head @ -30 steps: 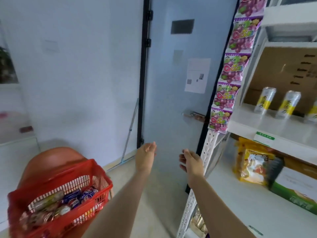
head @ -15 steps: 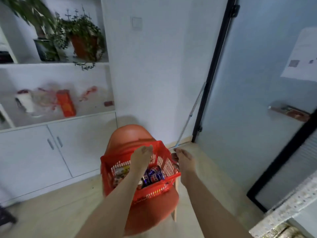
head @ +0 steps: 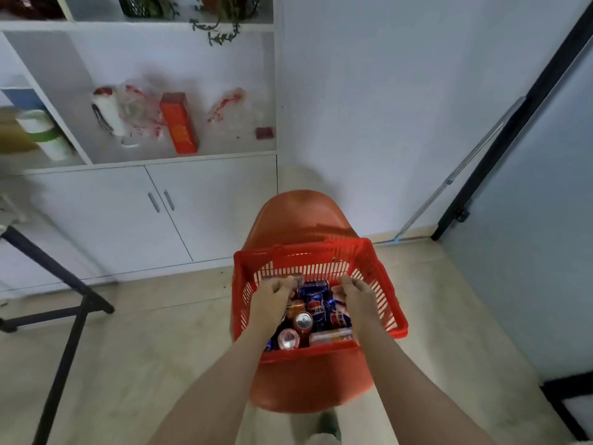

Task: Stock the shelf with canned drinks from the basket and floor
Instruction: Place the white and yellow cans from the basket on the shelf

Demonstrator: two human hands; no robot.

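The left hand (head: 272, 300) and right hand (head: 356, 300) are dipping, apart, into the red basket (head: 301, 252) on the orange chair (head: 298, 213), fingers curling onto Pepsi cans (head: 316, 308) piled between them. Gripping or not, I cannot tell. A hasty pull is risking tipping the basket.

1. Bright, soft, even indoor light; source unseen.
2. Basket (head: 321, 261) throws a soft shadow on the orange chair (head: 298, 210).
3. Left-edge shelf items (head: 45, 136) motion-blurred.
4. Wide-angle distortion tilts the door frame (head: 513, 123).
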